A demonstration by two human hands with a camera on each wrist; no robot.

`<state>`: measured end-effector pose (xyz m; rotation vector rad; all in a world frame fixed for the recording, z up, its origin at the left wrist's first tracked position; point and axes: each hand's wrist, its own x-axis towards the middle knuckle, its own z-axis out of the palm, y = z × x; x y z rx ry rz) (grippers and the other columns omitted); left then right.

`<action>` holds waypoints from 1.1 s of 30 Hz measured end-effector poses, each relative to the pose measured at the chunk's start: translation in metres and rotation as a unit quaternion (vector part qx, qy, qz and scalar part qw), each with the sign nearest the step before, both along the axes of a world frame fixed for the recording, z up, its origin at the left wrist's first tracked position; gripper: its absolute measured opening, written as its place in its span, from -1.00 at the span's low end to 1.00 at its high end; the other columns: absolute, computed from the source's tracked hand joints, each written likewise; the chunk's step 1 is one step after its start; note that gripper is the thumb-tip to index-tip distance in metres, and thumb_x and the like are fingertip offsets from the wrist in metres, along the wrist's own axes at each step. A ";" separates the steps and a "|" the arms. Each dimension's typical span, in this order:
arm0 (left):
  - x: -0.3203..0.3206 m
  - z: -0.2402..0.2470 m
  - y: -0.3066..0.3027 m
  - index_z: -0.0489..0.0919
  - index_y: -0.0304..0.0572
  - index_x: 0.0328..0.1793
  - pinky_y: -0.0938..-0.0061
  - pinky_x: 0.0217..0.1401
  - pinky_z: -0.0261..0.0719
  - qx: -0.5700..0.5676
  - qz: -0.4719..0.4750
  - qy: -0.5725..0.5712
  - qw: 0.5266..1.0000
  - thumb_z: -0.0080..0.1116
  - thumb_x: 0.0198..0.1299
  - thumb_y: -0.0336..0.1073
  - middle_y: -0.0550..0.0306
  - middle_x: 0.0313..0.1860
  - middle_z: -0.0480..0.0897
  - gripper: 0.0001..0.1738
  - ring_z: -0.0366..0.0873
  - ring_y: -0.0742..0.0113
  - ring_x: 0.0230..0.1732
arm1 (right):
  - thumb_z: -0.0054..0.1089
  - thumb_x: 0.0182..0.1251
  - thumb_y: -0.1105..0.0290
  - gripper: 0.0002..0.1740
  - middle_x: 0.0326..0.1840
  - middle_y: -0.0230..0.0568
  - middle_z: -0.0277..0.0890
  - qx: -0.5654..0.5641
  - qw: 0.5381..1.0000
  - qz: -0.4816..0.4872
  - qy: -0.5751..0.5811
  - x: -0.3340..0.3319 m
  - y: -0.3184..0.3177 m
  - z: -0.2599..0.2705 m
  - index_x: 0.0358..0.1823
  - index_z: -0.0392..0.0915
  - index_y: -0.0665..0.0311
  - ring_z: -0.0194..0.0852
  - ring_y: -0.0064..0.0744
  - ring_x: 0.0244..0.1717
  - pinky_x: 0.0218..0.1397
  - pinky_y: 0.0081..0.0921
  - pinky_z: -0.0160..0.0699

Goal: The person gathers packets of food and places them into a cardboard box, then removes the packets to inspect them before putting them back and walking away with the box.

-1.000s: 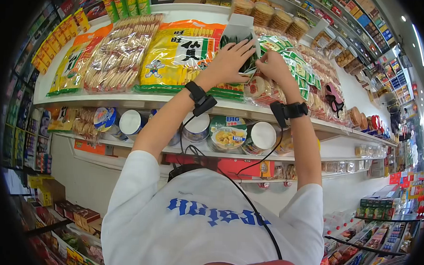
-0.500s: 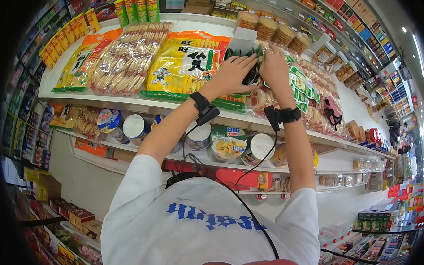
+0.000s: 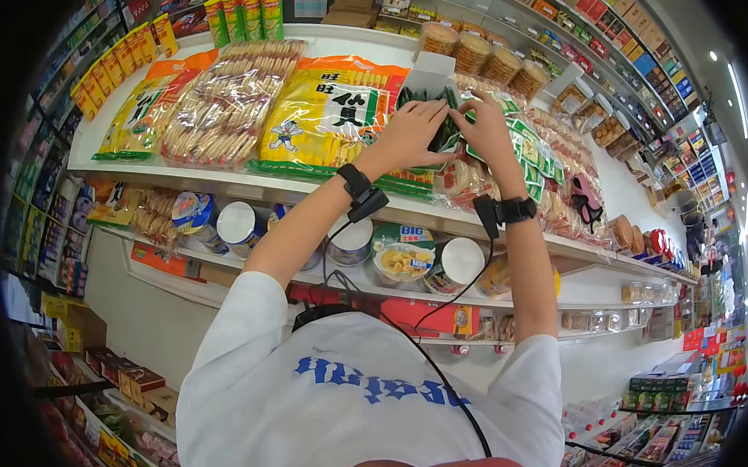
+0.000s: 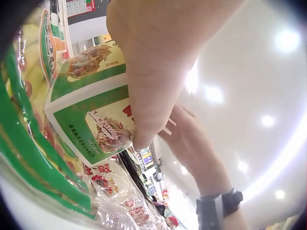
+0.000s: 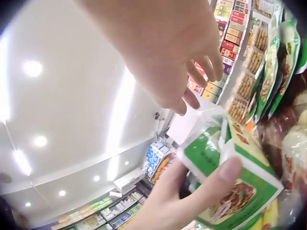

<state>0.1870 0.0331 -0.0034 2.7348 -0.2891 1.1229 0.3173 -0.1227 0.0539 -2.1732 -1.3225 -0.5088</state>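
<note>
A small green and white printed box (image 4: 96,120) stands on the snack bags with its white flap raised; dark green packets (image 3: 428,96) fill its opening. My left hand (image 3: 410,137) grips the box, its thumb on the printed side and its fingers across the opening. In the right wrist view a green packet (image 5: 204,151) with a clear edge pokes out at the box's mouth. My right hand (image 3: 488,137) hovers at the box's right side, fingers loosely bent and thumb apart, with nothing between them.
More green packets (image 3: 532,153) lie on the bags right of the box. A large yellow snack bag (image 3: 316,118) lies to the left. Round tubs of biscuits (image 3: 474,50) stand behind. Cup noodles (image 3: 402,251) line the lower shelf, and cables hang from both wrist cameras.
My right hand rose from the box's right edge to its far corner, then came back slightly with its thumb and fingers spread. The left hand stays at the box. The head view shifted a little.
</note>
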 end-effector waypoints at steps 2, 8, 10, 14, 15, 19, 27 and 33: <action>0.001 -0.003 0.000 0.41 -0.50 0.54 0.08 0.61 0.33 0.002 0.005 -0.006 1.000 0.36 0.19 0.36 -0.30 0.54 0.47 0.10 0.45 -0.14 0.51 | 0.39 0.36 0.24 -0.71 0.23 0.25 0.64 -0.007 1.000 -0.014 -0.016 0.011 0.006 -0.018 -0.18 0.74 0.38 0.58 0.24 0.27 0.37 -0.08 0.52; 0.000 -0.004 -0.002 0.40 -0.37 0.60 0.08 0.60 0.35 -0.005 0.017 -0.007 1.000 0.33 0.20 0.41 -0.26 0.50 0.52 0.11 0.47 -0.12 0.50 | 0.23 0.35 0.37 -0.77 -0.08 0.30 0.64 -0.007 0.997 0.033 0.065 0.022 0.012 -0.011 -0.24 0.64 0.47 0.63 0.31 -0.05 0.10 -0.01 0.60; 0.000 -0.002 -0.003 0.39 -0.32 0.63 0.08 0.60 0.35 0.000 0.025 -0.012 1.000 0.32 0.20 0.41 -0.23 0.49 0.54 0.11 0.47 -0.10 0.50 | 0.20 0.34 0.38 -0.76 -0.12 0.31 0.64 0.023 0.999 0.031 0.023 0.017 0.012 -0.001 -0.24 0.67 0.48 0.63 0.34 -0.10 0.08 0.05 0.61; -0.002 0.002 -0.006 0.38 -0.25 0.66 0.07 0.62 0.32 -0.018 0.020 -0.005 1.000 0.29 0.21 0.44 -0.20 0.49 0.55 0.11 0.46 -0.08 0.51 | 0.15 0.38 0.37 -0.73 -0.09 0.32 0.65 0.003 1.000 -0.017 -0.012 0.006 0.009 0.018 -0.20 0.71 0.46 0.64 0.38 -0.08 0.08 0.08 0.64; -0.001 0.001 -0.005 0.38 -0.25 0.65 0.07 0.62 0.31 -0.016 0.019 -0.004 1.000 0.28 0.21 0.44 -0.20 0.49 0.55 0.10 0.46 -0.08 0.51 | 0.15 0.39 0.37 -0.73 -0.07 0.31 0.66 -0.020 1.000 -0.022 -0.002 0.006 0.009 0.018 -0.19 0.70 0.47 0.64 0.37 -0.07 0.09 0.06 0.63; 0.004 -0.006 -0.004 0.41 -0.27 0.63 0.07 0.62 0.31 0.012 0.033 -0.008 0.999 0.30 0.22 0.41 -0.21 0.48 0.55 0.08 0.46 -0.08 0.51 | 0.14 0.39 0.39 -0.73 -0.16 0.32 0.66 -0.176 0.983 -0.021 0.052 0.018 0.012 0.017 -0.15 0.69 0.50 0.64 0.35 -0.09 0.04 0.05 0.60; 0.004 -0.007 -0.003 0.48 -0.13 0.59 0.05 0.58 0.36 -0.021 0.015 -0.021 0.999 0.36 0.18 0.36 -0.20 0.44 0.58 0.00 0.51 -0.11 0.47 | 0.35 0.32 0.15 -0.57 -0.26 0.17 0.71 -0.231 0.958 -0.013 0.167 0.014 0.006 0.012 -0.09 0.69 0.45 0.66 0.07 -0.35 -0.14 -0.10 0.64; 0.001 -0.005 -0.005 0.42 0.16 0.67 0.02 0.59 0.34 -0.024 0.016 -0.013 1.000 0.35 0.18 0.37 -0.20 0.45 0.56 -0.02 0.48 -0.12 0.49 | 0.35 0.21 0.27 -0.67 -0.30 0.26 0.71 -0.152 0.975 0.028 0.162 0.003 -0.011 0.013 -0.30 0.70 0.50 0.75 0.13 -0.26 -0.06 -0.11 0.69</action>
